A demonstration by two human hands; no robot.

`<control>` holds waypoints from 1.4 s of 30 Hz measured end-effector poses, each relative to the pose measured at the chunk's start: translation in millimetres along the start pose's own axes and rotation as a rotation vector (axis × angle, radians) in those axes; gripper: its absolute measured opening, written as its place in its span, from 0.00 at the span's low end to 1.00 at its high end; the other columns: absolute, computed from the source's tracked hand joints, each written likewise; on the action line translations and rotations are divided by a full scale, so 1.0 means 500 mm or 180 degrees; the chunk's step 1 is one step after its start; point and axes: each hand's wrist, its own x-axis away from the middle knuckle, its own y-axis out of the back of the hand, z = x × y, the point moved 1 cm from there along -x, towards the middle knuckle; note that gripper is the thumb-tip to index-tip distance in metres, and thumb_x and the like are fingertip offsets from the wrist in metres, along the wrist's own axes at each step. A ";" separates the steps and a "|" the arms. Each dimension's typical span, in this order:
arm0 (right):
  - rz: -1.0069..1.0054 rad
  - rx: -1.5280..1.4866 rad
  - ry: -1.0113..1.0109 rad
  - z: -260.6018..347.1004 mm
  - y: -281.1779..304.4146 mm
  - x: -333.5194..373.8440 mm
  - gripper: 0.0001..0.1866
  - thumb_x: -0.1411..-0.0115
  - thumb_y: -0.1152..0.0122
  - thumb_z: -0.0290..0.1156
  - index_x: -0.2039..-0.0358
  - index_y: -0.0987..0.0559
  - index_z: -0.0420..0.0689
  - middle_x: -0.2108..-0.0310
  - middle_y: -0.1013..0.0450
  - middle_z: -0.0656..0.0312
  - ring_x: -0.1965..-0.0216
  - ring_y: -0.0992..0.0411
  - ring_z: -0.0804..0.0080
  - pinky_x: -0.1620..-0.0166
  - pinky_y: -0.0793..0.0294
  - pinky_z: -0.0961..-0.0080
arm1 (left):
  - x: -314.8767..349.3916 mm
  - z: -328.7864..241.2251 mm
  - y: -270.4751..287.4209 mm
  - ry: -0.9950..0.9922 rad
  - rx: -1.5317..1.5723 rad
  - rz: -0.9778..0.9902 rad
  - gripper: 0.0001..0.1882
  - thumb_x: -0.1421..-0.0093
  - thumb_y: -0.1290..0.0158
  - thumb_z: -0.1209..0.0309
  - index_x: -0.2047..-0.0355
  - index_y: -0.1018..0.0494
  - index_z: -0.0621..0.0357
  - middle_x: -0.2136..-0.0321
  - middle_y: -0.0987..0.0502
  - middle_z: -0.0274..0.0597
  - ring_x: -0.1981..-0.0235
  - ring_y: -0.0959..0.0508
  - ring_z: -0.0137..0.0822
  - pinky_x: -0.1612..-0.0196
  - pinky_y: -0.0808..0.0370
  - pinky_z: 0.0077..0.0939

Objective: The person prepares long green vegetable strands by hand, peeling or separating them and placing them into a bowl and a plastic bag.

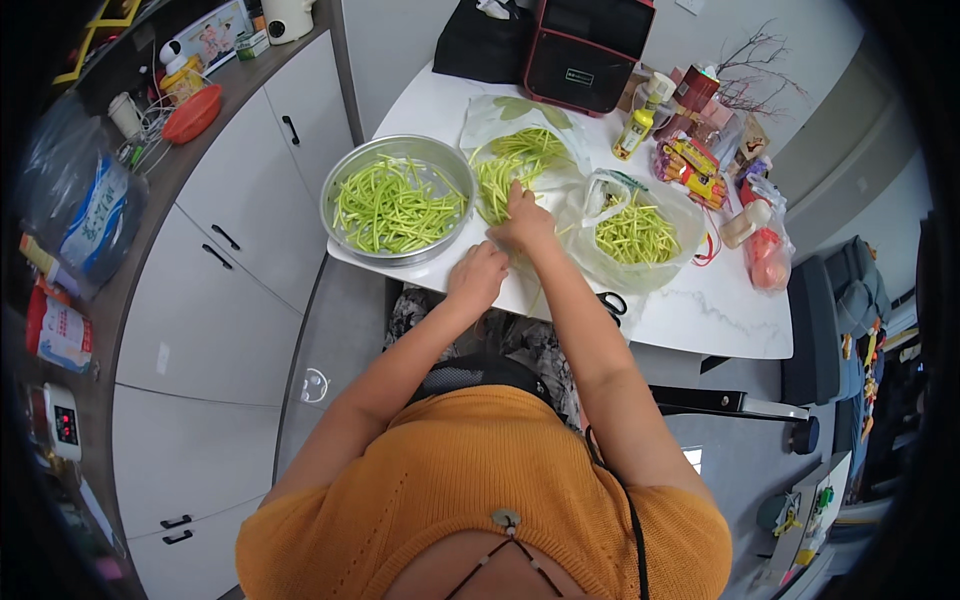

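My right hand reaches over a loose pile of thin green vegetable stems on a spread white plastic bag. Its fingertips pinch at the near end of that pile. Close by on the left, my left hand rests at the table's near edge with its fingers curled; whatever they hold is hidden. A round metal pan full of cut green stems stands left of both hands. To the right, an opened plastic bag holds more cut pieces. Black-handled scissors lie at the table edge near my right forearm.
A black-and-red appliance and a black bag stand at the back of the white table. A yellow bottle, snack packets and a bag of red fruit are on the right. White cabinets line the left.
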 end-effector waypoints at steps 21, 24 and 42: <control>-0.0564 0.0000 0.0895 -0.145 0.079 0.173 0.13 0.49 0.45 0.31 0.60 0.26 0.47 0.74 0.27 0.50 0.70 0.27 0.54 0.66 0.29 0.62 | -0.002 0.025 0.013 0.0804 0.1032 -0.0225 0.17 0.48 0.47 0.70 0.59 0.35 0.64 0.62 0.30 0.52 0.58 0.30 0.49 0.56 0.33 0.34; -0.0348 0.0040 0.0720 -0.160 0.045 0.180 0.13 0.49 0.45 0.34 0.61 0.26 0.48 0.75 0.27 0.51 0.71 0.27 0.55 0.67 0.28 0.62 | -0.015 0.017 -0.002 0.1078 0.1670 -0.0139 0.27 0.45 0.49 0.66 0.49 0.43 0.68 0.53 0.37 0.61 0.50 0.35 0.53 0.49 0.37 0.36; -0.1626 -0.1191 0.1052 -0.164 0.048 0.169 0.23 0.48 0.51 0.24 0.49 0.34 0.41 0.70 0.29 0.49 0.72 0.30 0.53 0.68 0.30 0.66 | -0.145 0.030 -0.100 0.1150 0.0670 -0.0403 0.42 0.57 0.47 0.66 0.43 0.52 0.66 0.43 0.61 0.77 0.42 0.56 0.69 0.40 0.56 0.46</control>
